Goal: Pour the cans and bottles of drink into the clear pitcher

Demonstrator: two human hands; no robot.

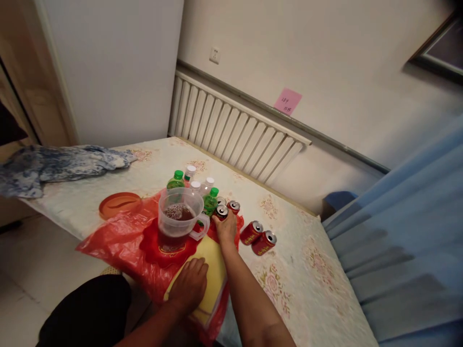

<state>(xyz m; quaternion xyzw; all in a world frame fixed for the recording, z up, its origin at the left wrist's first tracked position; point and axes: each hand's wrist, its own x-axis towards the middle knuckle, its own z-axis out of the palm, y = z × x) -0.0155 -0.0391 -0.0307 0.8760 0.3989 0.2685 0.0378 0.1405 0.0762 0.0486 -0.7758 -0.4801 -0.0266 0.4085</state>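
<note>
My right hand reaches out over the table and grips a red drink can that has a silver top. Another red can stands just behind it, and a third silver top shows partly hidden. With fingers laid flat, my left hand rests on a folded yellow cloth or paper. Beside it, a clear plastic jug holds dark reddish-brown liquid with foam on top. The jug stands on a red scalloped tray, over a red plastic bag.
Two more red cans stand to the right. Behind the jug are several bottles with green caps and white caps. An orange lid and patterned fabric lie left. A radiator lines the wall; a blue curtain hangs right.
</note>
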